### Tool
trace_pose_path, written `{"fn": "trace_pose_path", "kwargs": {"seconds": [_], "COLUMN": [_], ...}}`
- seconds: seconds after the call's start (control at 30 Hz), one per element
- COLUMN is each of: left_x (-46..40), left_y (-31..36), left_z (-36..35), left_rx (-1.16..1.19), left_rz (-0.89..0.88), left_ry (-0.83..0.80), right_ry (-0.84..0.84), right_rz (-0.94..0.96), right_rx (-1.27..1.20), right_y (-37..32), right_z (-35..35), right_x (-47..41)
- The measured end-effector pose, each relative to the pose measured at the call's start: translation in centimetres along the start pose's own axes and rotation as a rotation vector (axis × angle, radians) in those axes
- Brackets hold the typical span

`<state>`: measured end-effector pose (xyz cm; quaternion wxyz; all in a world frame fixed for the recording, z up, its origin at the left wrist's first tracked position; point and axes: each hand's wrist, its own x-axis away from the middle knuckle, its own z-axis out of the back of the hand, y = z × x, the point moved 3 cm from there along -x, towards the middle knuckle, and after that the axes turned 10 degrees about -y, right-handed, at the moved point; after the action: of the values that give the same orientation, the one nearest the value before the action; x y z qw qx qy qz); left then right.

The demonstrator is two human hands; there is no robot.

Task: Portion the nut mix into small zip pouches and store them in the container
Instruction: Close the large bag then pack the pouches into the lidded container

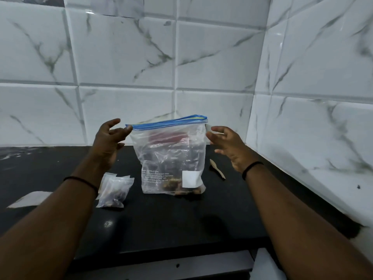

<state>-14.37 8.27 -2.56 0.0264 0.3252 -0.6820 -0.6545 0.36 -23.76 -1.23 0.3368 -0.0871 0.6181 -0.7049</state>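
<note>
A large clear zip bag [171, 156] with a blue seal strip stands upright on the black desk [161, 223], propped against something reddish and dark behind it that I cannot make out through the plastic. The nut mix [181, 189] lies in a shallow layer at the very bottom. The left hand [110, 138] has its fingers loosely spread, the fingertips just at the left end of the blue strip; whether it pinches the strip or only touches it I cannot tell. The right hand [228, 146] is spread open beside the bag's right edge, holding nothing.

The bag is tall, floppy and nearly empty, so there is little weight to keep it planted. If either hand tugs the strip sideways, I would expect it to fold over or slide; if the seal is open by then, the nuts could spill across the desk. Pulling from one corner alone may twist the mouth rather than part it.

Left of the bag stand two small zip pouches [114, 190], already holding some mix, close under the left forearm; a careless sweep could knock them over. A small wooden spoon [217, 168] lies to the right, near the wall, where the right wrist could nudge it. No separate container shows clearly from here.
</note>
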Motion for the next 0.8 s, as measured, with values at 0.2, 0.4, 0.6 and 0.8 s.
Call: {"fn": "trace_pose_path", "kwargs": {"seconds": [0.2,0.4,0.6,0.8], "left_x": [-0.8,-2.1,-2.6,-2.8], "left_y": [-0.9,1.3,2.7,4.2], "left_z": [-1.5,-3.6,-6.9,-9.5], "left_rx": [-0.130,0.174,0.114,-0.248], "left_rz": [0.149,-0.018,-0.053,-0.326], "left_ry": [-0.168,0.023,0.136,0.307], "right_ry": [0.082,0.129,0.300,0.435], "right_rz": [0.061,0.121,0.125,0.176], "right_rx": [-0.010,-0.306,-0.331,-0.246], "right_y": [-0.6,-2.1,-2.7,-3.8], "right_z": [-2.1,-2.0,-0.8,1.3], "right_x": [-2.6,-4.0,-4.5,-3.9]}}
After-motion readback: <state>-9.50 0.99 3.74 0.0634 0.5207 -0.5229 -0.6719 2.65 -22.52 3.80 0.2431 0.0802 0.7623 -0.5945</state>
